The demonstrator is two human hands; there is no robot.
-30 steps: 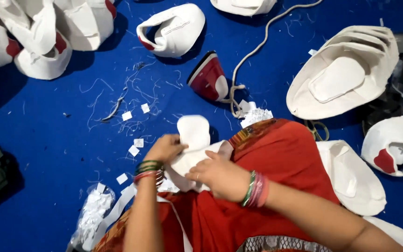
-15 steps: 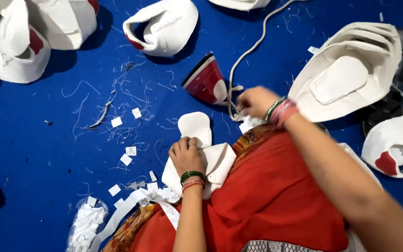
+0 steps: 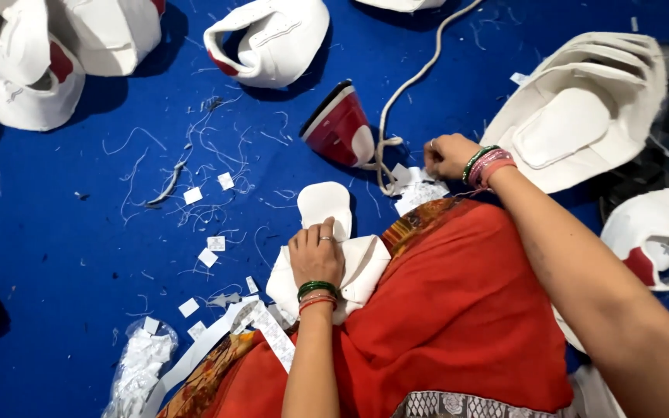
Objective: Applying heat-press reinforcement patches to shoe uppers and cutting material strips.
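My left hand (image 3: 315, 255) lies on a white shoe upper (image 3: 365, 267) and holds it down on my red-clad lap (image 3: 458, 317). The upper's white tongue (image 3: 324, 203) sticks out past my fingers onto the blue floor. My right hand (image 3: 447, 155) is stretched forward, its fingers bunched at a small pile of white paper slips (image 3: 418, 192) beside my knee. I cannot see whether it pinches one. A red and white iron (image 3: 341, 128) lies just left of that hand, with its white cord (image 3: 408, 85) running away to the top.
Several finished white and red shoe uppers lie on the blue floor (image 3: 79, 232): one at top centre (image 3: 272, 39), some at top left (image 3: 32, 70). A stack of white cut pieces (image 3: 582, 116) is at right. Loose threads, paper slips (image 3: 209, 251) and a crumpled bag (image 3: 137, 371) litter the left.
My right hand left the upper on my lap and reached forward to the pile of slips beside the iron. My left hand shifted right and now rests on the upper.
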